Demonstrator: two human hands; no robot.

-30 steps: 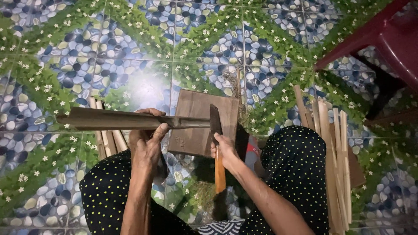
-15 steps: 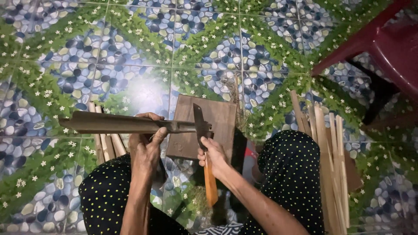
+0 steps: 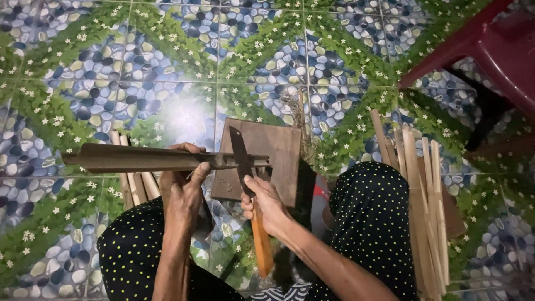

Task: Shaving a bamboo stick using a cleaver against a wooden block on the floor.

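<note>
1. The tiled floor (image 3: 167, 67) fills the whole view, patterned with blue pebbles, green leaves and small white flowers.
2. A dark red plastic chair (image 3: 496, 50) stands at 2 o'clock, one leg slanting down toward the middle.
3. The person's knees, in black cloth with yellow dots (image 3: 373, 223), rise at 7 and 4 o'clock on either side of the hands.
4. A bundle of pale split sticks (image 3: 423, 206) lies at 4 o'clock, just beside the right knee and running up and down the view.
5. A brown wooden board (image 3: 278, 150) lies flat on the floor at the centre, under the working end of the strip.
6. A long bamboo strip (image 3: 139, 159) is held level, reaching from 9 o'clock to the centre, its right end above the board.
7. A second, smaller bunch of pale sticks (image 3: 134, 184) lies at 8 o'clock, partly hidden beneath the strip and the left hand.
8. The left hand (image 3: 184, 184) is closed around the strip near its middle, fingers wrapped over the top.
9. The right hand (image 3: 264, 200) is clenched on the handle of a knife (image 3: 242, 161), just below the blade.
10. The knife's dark blade points toward 12 o'clock and crosses the strip near its right end, touching it; the orange handle (image 3: 261, 245) runs down toward 6 o'clock between the knees.
</note>
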